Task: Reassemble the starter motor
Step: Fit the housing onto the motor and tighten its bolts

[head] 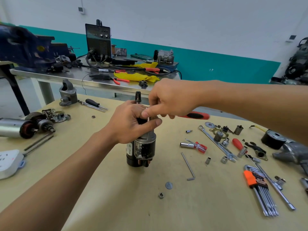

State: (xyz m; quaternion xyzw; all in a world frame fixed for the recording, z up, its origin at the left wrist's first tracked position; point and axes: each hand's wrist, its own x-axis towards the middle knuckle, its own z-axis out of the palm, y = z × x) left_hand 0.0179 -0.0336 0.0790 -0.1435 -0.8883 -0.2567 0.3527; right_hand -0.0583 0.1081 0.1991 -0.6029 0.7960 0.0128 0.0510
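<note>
Metal spare rotor (20,127) lies at nine o'clock. Left hand (131,124) wraps round the top of the starter motor (141,147), which stands up in the middle of the table (116,205). Right hand (170,99) pinches a thin metal pin (148,117) at its top. I think it is best to hold the motor still and keep the pin straight. At five o'clock from it lie one nut (160,195) and one grey disc (168,185); at four o'clock, one bent key (188,165).

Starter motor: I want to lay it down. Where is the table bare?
The near middle of the table is bare, bordered by the starter motor, the loose nut and the front edge. Right of the L-shaped hex key it is crowded with tools.
</note>
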